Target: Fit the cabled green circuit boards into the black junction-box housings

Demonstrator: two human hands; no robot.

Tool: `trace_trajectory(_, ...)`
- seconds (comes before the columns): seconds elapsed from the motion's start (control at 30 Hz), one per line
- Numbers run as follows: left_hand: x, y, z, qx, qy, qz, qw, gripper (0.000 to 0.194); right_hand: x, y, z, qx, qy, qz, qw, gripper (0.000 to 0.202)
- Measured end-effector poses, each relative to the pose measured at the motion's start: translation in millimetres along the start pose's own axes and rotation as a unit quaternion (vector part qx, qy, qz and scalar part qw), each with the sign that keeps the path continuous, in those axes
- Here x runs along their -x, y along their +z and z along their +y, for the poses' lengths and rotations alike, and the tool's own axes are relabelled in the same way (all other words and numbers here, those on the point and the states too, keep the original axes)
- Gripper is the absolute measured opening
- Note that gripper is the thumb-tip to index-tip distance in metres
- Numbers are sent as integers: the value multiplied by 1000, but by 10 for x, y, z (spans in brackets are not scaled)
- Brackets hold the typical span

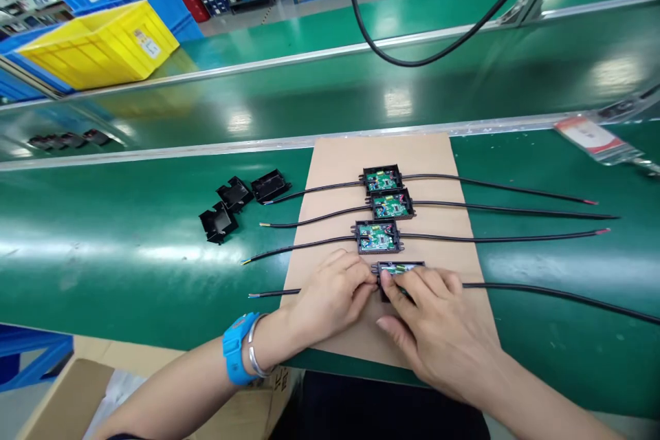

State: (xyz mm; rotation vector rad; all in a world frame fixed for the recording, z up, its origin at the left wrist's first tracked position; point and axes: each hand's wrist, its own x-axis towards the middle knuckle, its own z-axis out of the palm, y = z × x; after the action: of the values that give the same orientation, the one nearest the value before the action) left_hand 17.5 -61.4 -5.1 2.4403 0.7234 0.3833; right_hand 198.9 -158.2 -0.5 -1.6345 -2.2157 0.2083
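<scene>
Nearest to me, an open black plastic case (401,267) with a circuit board inside lies on a brown cardboard sheet (330,335), partly covered by my fingers. At its left end my left hand (335,290) pinches closed where the black cable (281,293) enters; the exact grip is hidden. My right hand (430,320) rests over the case, index finger pressing into it, other fingers along its far right side and thumb held apart. Beyond lie three similar open cases with green boards, the closest being the third case (378,237), each with a cable at both ends.
Three empty black covers (234,192) lie left of the sheet on the green table (128,247). A raised green shelf with a metal edge runs behind. A yellow bin (103,48) and blue bins stand far left. A black cable (407,62) loops down overhead; a tagged pouch (598,139) hangs right.
</scene>
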Motion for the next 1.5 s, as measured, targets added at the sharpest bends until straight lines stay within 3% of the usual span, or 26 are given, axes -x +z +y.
trace_trajectory(0.1,15,-74,186,-65,16,-2,998,18,4,-189,212,-81,-12,42,996,28)
trace_trajectory(0.2,27,-42,358,-165,45,-34,985,33,-75,-295,449,-91,42,87,991,20)
trace_trajectory(0.37,74,194,422,-297,51,-72,951,36,-367,-201,618,-119,121,-69,983,14)
trace_trajectory(0.53,139,306,445,-338,49,-30,940,39,-492,-101,576,-74,102,-71,989,21)
trace_trajectory(0.67,170,361,446,-291,23,5,956,41,-426,-65,564,-58,76,-51,994,20)
trace_trajectory(0.8,218,338,404,-177,8,78,981,40,-345,-81,583,-68,47,-29,996,15)
trace_trajectory(0.87,245,238,358,-113,-7,113,987,45,-347,-103,625,-77,28,-5,997,16)
trace_trajectory(0.93,259,85,277,-88,-63,137,985,50,-390,-122,692,-71,14,10,997,19)
trace_trajectory(1.07,224,-210,22,-111,-187,113,969,58,-528,-134,832,-56,15,-17,998,19)
trace_trajectory(1.2,155,-325,-151,-101,-232,109,961,26,-562,-153,909,-68,22,-29,997,19)
trace_trajectory(1.37,155,-389,-10,-55,-236,100,965,19,-390,-310,963,-78,42,-53,995,15)
trace_trajectory(1.5,86,-389,204,-16,-247,94,964,27,-370,-500,880,-77,73,-91,990,19)
